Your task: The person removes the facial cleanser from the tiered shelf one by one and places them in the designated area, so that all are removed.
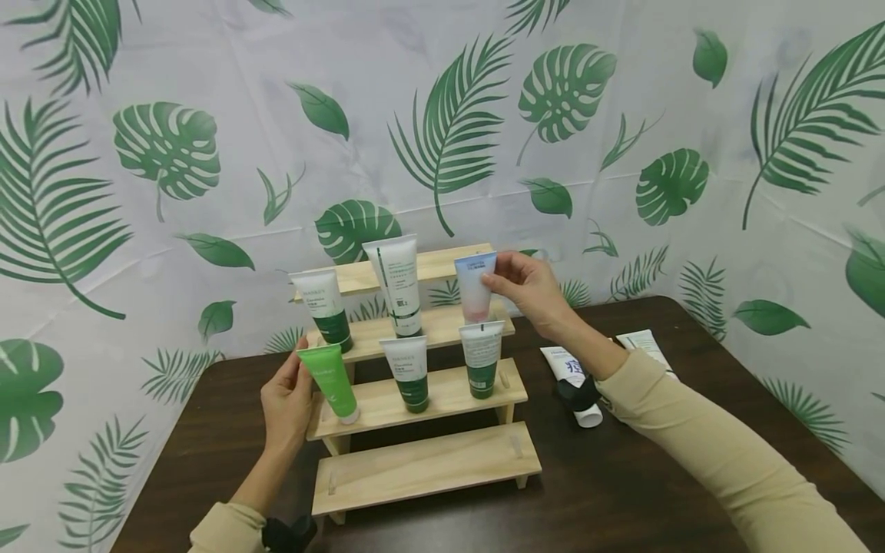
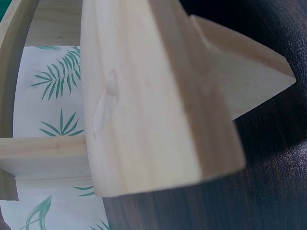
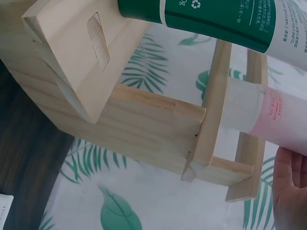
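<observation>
A blue-to-pink squeeze tube [image 1: 475,286] is pinched upright between the thumb and fingers of my right hand [image 1: 528,292]. Its pale cap is close to the third tier of a wooden tiered rack [image 1: 422,468], as the right wrist view also shows. My left hand [image 1: 286,399] is at the rack's left end, beside a bright green tube [image 1: 330,380] on the second tier; whether it grips the rack or the tube I cannot tell. White-and-green tubes [image 1: 408,372] [image 1: 482,357] share that tier. Above stand another white-and-green tube [image 1: 323,307] and a taller white tube [image 1: 396,280].
More tubes [image 1: 563,365] [image 1: 646,349] lie on the dark wooden table [image 1: 622,476], right of the rack and partly behind my right forearm. A leaf-print sheet [image 1: 276,153] hangs close behind. The rack's front tier [image 2: 139,120] fills the left wrist view.
</observation>
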Tool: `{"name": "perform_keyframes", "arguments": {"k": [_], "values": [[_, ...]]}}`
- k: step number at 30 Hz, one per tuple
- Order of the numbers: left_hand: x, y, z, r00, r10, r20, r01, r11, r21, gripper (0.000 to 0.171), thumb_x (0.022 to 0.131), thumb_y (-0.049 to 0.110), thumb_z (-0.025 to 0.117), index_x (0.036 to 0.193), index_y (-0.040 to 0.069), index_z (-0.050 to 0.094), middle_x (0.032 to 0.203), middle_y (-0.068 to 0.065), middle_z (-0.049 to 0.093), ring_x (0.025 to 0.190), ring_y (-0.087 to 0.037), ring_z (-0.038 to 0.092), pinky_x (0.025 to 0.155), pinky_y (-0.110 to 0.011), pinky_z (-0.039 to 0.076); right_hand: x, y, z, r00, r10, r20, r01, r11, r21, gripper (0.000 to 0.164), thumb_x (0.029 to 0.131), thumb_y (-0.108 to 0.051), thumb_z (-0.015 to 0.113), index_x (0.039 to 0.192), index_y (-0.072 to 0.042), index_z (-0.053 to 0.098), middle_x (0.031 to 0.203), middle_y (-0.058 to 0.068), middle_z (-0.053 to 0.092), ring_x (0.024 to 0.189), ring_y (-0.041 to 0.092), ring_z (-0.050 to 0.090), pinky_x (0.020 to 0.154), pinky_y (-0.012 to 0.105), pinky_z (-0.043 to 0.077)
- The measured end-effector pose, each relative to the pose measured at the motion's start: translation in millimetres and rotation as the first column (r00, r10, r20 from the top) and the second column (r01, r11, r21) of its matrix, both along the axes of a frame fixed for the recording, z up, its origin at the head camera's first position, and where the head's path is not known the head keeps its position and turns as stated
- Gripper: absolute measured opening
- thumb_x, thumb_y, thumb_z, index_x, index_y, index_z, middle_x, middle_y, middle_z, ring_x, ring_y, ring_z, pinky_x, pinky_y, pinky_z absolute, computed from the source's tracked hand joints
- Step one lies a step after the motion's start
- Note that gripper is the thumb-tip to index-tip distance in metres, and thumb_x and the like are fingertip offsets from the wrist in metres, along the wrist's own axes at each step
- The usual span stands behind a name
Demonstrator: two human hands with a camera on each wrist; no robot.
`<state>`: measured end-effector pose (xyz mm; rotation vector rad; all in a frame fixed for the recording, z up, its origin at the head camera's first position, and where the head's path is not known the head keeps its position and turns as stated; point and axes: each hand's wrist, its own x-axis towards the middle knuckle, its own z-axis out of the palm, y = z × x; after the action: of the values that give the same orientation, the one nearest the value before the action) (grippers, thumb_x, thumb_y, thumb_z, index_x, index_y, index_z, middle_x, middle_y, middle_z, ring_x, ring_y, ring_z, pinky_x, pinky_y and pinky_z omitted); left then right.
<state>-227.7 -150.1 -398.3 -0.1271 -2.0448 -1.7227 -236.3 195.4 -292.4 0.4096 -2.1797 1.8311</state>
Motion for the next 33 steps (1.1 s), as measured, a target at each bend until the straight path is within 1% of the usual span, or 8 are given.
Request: {"name": "perform_keyframes", "arguments": {"k": [6,10,13,15,18,22,31,33], "values": [[-0.3,-0.1,-2.6,1.0,0.009,0.003,-0.009,1.0,-0.016,0.039,0.096,0.014,0.054,0.132,-0.001,0.05,0.137,-0.011,0.049,0.127,-0.01,0.046,0.089,-0.003,0.04,1.8,4.3,-2.3,0.999,-0.039,0.03,0.039,0.999,-0.007,0.03,0.089,-0.008,0.064,0.114,0.007,0.057,0.091,-0.005,0.061,0.084,0.01,0.056,0.081,0.021,0.052],[-0.2,0.3,-1.6,1.0,0.018,0.003,-0.018,1.0,-0.02,0.039,0.096,0.015,0.054,0.132,0.0,0.052,0.136,-0.009,0.05,0.127,-0.011,0.046,0.089,-0.003,0.04,4.3,10.6,-1.4,0.998,-0.057,0.029,0.058,0.998,-0.028,0.03,0.09,-0.009,0.064,0.114,0.008,0.056,0.089,-0.006,0.059,0.083,0.009,0.055,0.079,0.021,0.053],[0.3,0.9,-0.1,1.0,0.015,0.002,-0.015,1.0,-0.008,0.039,0.096,0.016,0.055,0.132,0.001,0.052,0.136,-0.009,0.05,0.127,-0.01,0.047,0.089,-0.003,0.04,6.9,16.9,-0.1,0.998,-0.066,0.009,0.067,0.997,-0.047,0.025,0.09,-0.008,0.063,0.11,0.005,0.057,0.086,-0.006,0.059,0.081,0.008,0.055,0.078,0.022,0.054],[0.9,1.5,0.6,1.0,0.012,0.003,-0.012,1.0,-0.003,0.039,0.096,0.017,0.055,0.132,0.001,0.052,0.136,-0.01,0.05,0.127,-0.01,0.047,0.089,-0.003,0.04,9.0,22.3,0.7,0.997,-0.075,-0.005,0.074,0.995,-0.062,0.018,0.09,-0.009,0.064,0.105,0.0,0.06,0.085,-0.007,0.06,0.08,0.007,0.056,0.078,0.022,0.055],[0.6,1.7,1.1,1.0,0.012,-0.001,-0.012,1.0,0.0,0.039,0.096,0.017,0.055,0.132,0.0,0.052,0.136,-0.011,0.051,0.126,-0.01,0.047,0.088,-0.003,0.041,12.9,32.1,1.7,0.996,-0.084,-0.022,0.082,0.993,-0.09,0.01,0.089,-0.01,0.065,0.099,-0.01,0.062,0.085,-0.006,0.06,0.08,0.007,0.057,0.077,0.021,0.055],[-0.6,2.0,1.2,1.0,0.008,-0.008,-0.008,1.0,-0.001,0.039,0.096,0.016,0.055,0.131,-0.002,0.052,0.136,-0.012,0.05,0.126,-0.009,0.047,0.089,-0.004,0.041,18.9,48.7,1.7,0.994,-0.104,-0.032,0.1,0.988,-0.121,0.01,0.089,-0.011,0.065,0.097,-0.017,0.062,0.088,-0.005,0.06,0.082,0.007,0.056,0.075,0.017,0.054],[0.0,1.9,1.4,1.0,0.01,0.014,-0.01,1.0,-0.012,0.04,0.097,0.018,0.054,0.132,0.0,0.051,0.137,-0.009,0.05,0.128,-0.012,0.045,0.09,-0.004,0.04,29.5,91.9,-6.2,0.985,-0.173,-0.013,0.165,0.958,-0.233,0.012,0.09,-0.008,0.063,0.1,-0.015,0.061,0.099,-0.002,0.056,0.09,0.01,0.053,0.076,0.014,0.053],[0.7,1.7,1.3,1.0,0.012,0.011,-0.012,1.0,-0.013,0.039,0.097,0.017,0.053,0.133,0.0,0.051,0.137,-0.009,0.049,0.128,-0.011,0.046,0.09,-0.004,0.04,31.4,101.9,-10.2,0.98,-0.198,-0.004,0.192,0.955,-0.228,0.013,0.09,-0.009,0.063,0.102,-0.015,0.06,0.1,-0.003,0.057,0.091,0.01,0.053,0.076,0.013,0.053]]}}
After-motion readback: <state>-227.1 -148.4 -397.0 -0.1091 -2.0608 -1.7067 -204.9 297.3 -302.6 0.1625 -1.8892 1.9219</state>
